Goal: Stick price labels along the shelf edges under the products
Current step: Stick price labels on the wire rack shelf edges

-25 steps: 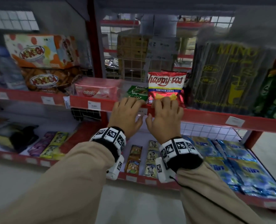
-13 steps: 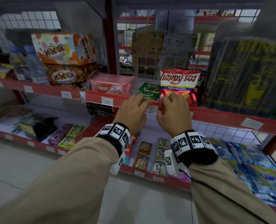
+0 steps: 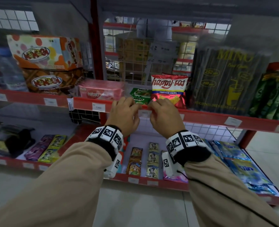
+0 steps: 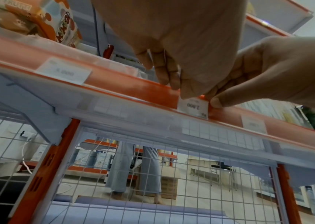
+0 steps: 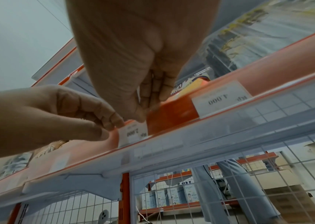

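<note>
Both hands, the left hand [image 3: 124, 114] and right hand [image 3: 164, 117], pinch one small price label [image 4: 193, 107] between them against the red shelf edge [image 3: 205, 117], and it could go on crooked if one side slips.

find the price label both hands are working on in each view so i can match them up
Head: the price label sits mid-frame on the red shelf edge, between the left hand and right hand.
Left wrist: right of centre, under the fingertips.
Right wrist: lower left of centre.
Shared landmark: the red shelf edge it sits on.
</note>
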